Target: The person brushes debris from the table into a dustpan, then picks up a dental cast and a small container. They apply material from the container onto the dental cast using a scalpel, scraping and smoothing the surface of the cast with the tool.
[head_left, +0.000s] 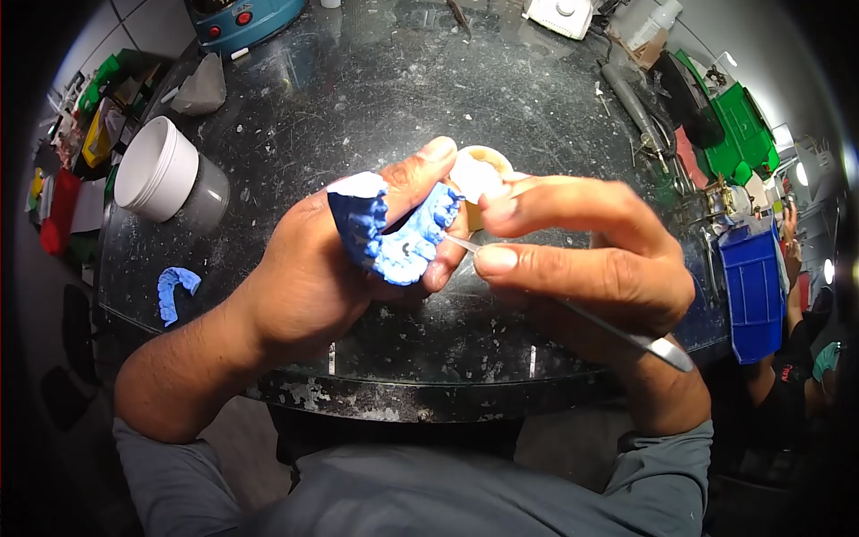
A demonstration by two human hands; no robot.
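My left hand [304,259] is wrapped around a blue dental model [403,255], its row of teeth turned up toward me and a white patch on its upper left end. In my right hand [591,259], thumb and fingers pinch a thin metal dental spatula [608,324]. The spatula's narrow tip is right at the model's teeth, while its broad rounded end points down to the right. Just past my right fingertips, a small round pale cup [472,161] with white material in it overlaps both hands in this view.
A blue arch-shaped piece [176,294] lies at the left of the dark scratched table [358,98], near a white tub [157,170]. A blue machine [246,22] stands at the back. Tools, a green bin [743,125] and a blue bin [752,286] line the right side, with another person [792,376] beyond.
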